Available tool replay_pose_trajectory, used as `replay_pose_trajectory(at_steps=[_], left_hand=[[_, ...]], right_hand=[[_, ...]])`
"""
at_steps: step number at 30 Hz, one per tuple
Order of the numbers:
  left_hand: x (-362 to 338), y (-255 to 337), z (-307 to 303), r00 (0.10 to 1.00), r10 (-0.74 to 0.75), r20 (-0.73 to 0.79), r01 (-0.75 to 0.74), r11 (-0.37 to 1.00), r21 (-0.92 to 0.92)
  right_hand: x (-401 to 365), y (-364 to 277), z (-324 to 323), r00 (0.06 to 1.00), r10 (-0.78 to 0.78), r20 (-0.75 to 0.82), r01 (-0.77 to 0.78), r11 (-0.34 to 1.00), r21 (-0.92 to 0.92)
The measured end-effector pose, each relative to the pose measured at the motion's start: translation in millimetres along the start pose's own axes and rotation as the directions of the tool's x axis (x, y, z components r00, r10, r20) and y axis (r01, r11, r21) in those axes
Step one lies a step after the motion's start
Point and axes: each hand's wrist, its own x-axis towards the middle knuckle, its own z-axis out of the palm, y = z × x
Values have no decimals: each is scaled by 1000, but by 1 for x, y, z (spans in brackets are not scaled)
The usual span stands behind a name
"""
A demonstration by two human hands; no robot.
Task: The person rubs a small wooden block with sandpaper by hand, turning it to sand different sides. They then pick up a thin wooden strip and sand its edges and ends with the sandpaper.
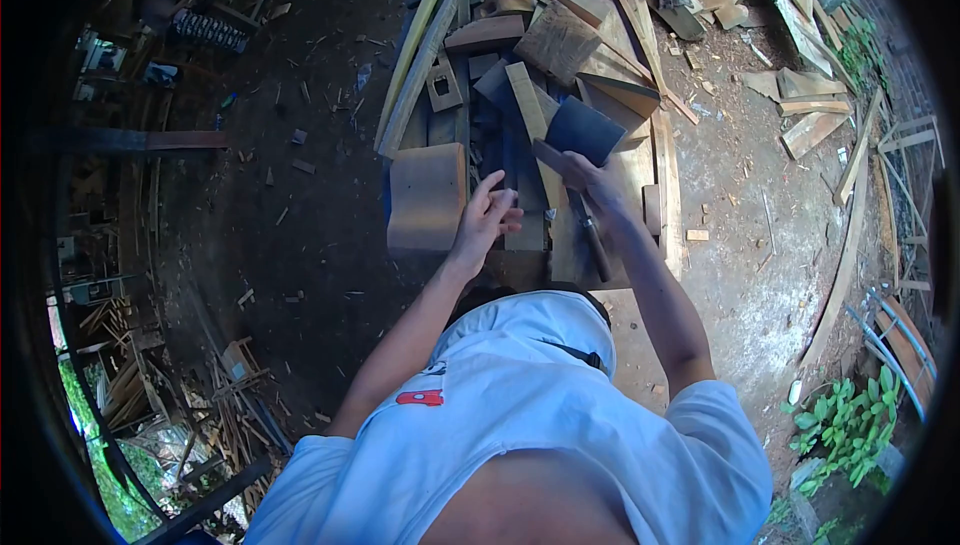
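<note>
My left hand [488,217] is raised with its fingers apart and nothing in it, beside the right edge of a curved light wooden panel [425,197]. My right hand [592,185] is closed on a narrow brown wood piece [551,157]. Just beyond the right hand lies a dark curved block [585,129]; whether the hand touches it is unclear. Below the right hand a dark rod-like tool [590,237] slants down over the boards. A pale board [533,115] lies between the two hands, partly behind the right one.
Wood offcuts are heaped ahead, with a square-holed block [443,87] at the left and long strips [425,40] behind it. A curved plank [850,245] and green plants [850,428] are at the right. Scrap wood [130,380] is piled at the lower left.
</note>
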Motion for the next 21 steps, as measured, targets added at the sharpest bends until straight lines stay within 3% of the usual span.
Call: replay_pose_trajectory(at_steps=[2,5,7,8,12,15,16,18,19,21], left_hand=[[5,3,-2,1000,19,-17,-21,997,-74],[3,16,-7,1000,12,6,-10,971,-239],[-11,32,-5,977,5,-213,-71,950,-304],[-15,36,-11,969,10,-245,-85,950,-300],[-26,42,-29,941,28,-336,-187,872,-453],[-36,48,-38,927,93,-363,-237,897,-373],[-40,48,-44,928,92,-361,-237,894,-380],[-49,53,-58,981,130,-145,-162,958,-238],[-53,58,-62,981,131,-142,-162,956,-243],[-63,68,-67,988,-18,151,40,988,-146]], right_hand=[[-27,-8,39,990,26,139,-53,980,192],[-59,-17,88,978,109,177,-153,954,259],[-49,-5,90,967,135,216,-195,937,289],[-45,1,91,955,153,255,-233,918,320],[-58,-7,109,970,161,184,-226,878,421],[-64,-2,122,982,111,151,-168,881,443],[-65,-3,125,992,37,123,-82,918,388],[-62,-5,129,994,-45,95,12,945,326],[-57,-7,132,992,-98,74,73,955,289],[-57,-11,141,987,-148,60,129,962,242]])
